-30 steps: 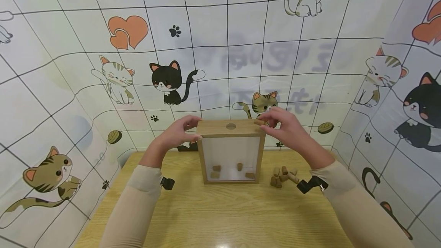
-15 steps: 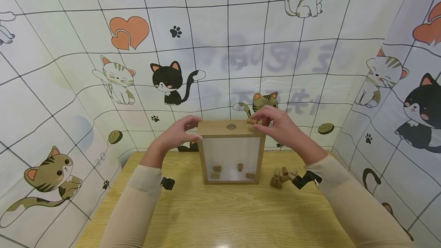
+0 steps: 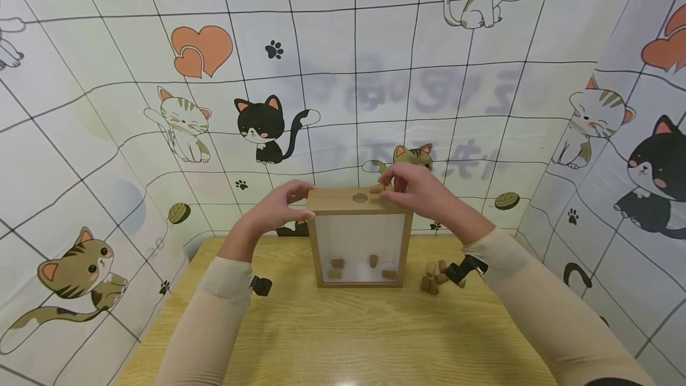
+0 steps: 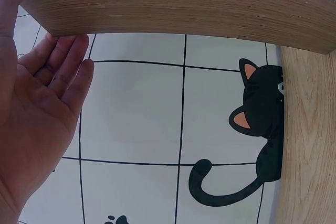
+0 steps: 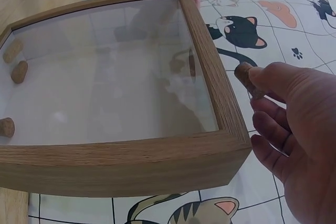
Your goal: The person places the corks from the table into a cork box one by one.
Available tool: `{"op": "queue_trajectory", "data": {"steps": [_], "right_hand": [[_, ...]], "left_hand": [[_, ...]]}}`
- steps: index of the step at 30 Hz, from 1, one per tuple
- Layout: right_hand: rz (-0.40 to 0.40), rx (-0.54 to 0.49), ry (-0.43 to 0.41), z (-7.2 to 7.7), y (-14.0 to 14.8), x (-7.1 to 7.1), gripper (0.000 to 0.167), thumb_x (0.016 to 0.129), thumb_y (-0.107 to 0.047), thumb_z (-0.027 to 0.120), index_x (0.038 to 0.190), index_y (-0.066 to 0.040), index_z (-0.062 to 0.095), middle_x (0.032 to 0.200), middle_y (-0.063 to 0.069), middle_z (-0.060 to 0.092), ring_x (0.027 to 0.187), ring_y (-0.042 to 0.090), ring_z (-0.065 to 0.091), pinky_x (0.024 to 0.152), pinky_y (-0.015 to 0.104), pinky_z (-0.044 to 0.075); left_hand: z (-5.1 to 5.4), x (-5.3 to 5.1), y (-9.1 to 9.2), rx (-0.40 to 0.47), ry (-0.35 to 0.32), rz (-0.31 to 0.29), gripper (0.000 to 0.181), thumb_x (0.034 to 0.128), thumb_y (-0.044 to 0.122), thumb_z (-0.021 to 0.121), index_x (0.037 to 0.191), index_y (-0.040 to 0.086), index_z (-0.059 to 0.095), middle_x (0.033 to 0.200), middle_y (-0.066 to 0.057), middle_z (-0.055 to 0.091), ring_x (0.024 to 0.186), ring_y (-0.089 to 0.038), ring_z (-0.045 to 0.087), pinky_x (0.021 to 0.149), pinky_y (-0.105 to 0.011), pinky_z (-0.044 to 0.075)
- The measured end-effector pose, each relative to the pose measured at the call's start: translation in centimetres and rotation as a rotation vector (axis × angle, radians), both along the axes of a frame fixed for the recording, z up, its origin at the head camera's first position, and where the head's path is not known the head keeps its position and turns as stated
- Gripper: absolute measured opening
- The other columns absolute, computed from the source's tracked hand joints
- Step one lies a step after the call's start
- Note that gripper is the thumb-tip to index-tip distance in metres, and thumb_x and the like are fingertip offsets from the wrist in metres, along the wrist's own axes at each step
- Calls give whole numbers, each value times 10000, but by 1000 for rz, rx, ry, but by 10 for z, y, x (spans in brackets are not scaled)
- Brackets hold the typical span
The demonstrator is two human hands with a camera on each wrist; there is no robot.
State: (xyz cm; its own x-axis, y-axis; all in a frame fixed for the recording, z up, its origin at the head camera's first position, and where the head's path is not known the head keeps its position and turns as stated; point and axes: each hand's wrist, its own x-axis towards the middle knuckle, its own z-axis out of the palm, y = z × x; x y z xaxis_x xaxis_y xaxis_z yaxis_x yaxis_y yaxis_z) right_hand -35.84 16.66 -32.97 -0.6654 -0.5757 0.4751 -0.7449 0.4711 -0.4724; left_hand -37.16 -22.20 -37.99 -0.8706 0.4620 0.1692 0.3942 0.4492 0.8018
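A pale wooden table (image 3: 343, 332) reaches a white backdrop (image 3: 321, 34) lined in a black grid. Orange hearts (image 3: 217, 40) decorate its far left, a paw print (image 3: 274, 49) just right of them, a black-and-white cat (image 3: 257, 117) below; a yarn ball (image 3: 506, 201) sits at far right.

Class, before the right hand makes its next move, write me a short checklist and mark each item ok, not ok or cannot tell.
1. Box standing upright on the table: ok.
2. Left hand holding the box's upper left corner: ok.
3. Cork pinched in the right hand: ok, between thumb and fingers.
4. Hole in the box's top uncovered: ok.
5. Cork lined up over the hole: not ok, it is held to the right of it.
6. Cork narrow enough for the hole: cannot tell.
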Motion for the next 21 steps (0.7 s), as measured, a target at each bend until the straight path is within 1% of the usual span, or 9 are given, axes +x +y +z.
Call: {"op": "queue_trajectory", "data": {"steps": [4, 8, 12, 17, 21], "right_hand": [[19, 36, 23, 5, -7, -2, 195, 1010, -133, 841, 1187, -119, 759, 948, 6, 668, 771, 168, 601, 679, 355, 527], [44, 66, 49, 10, -15, -4, 199, 1000, -110, 847, 1180, -93, 764, 1010, 17, 686, 777, 167, 592, 710, 375, 539], [59, 69, 28, 13, -19, -6, 214, 1000, -95, 842, 1199, -74, 765, 1085, 19, 706, 828, 175, 606, 749, 396, 557], [67, 98, 34, 14, -24, -9, 215, 1015, -101, 824, 1225, -87, 779, 1080, 14, 707, 856, 169, 625, 781, 406, 572], [61, 123, 54, 14, -28, -12, 214, 1012, -97, 825, 1223, -79, 788, 1057, 17, 706, 856, 175, 646, 773, 411, 578]], "left_hand": [[2, 1, 0, -3, 3, 3, 750, 949, 271, 915, 1581, 115, 541, 1599, -138, 556, 1594, -384, 416, 1295, -610, 331], [3, 1, -1, -9, 8, 9, 747, 950, 273, 914, 1581, 121, 545, 1605, -138, 551, 1591, -385, 420, 1296, -601, 334], [3, 1, 0, -10, 7, 3, 744, 952, 281, 913, 1580, 124, 546, 1605, -134, 552, 1592, -388, 418, 1294, -611, 333], [3, 2, 0, -8, 6, 3, 740, 952, 268, 913, 1577, 120, 546, 1595, -136, 558, 1591, -393, 418, 1290, -625, 333], [1, 2, 0, -12, 3, 3, 742, 954, 263, 911, 1582, 122, 544, 1605, -144, 546, 1595, -397, 411, 1292, -632, 325]]}}
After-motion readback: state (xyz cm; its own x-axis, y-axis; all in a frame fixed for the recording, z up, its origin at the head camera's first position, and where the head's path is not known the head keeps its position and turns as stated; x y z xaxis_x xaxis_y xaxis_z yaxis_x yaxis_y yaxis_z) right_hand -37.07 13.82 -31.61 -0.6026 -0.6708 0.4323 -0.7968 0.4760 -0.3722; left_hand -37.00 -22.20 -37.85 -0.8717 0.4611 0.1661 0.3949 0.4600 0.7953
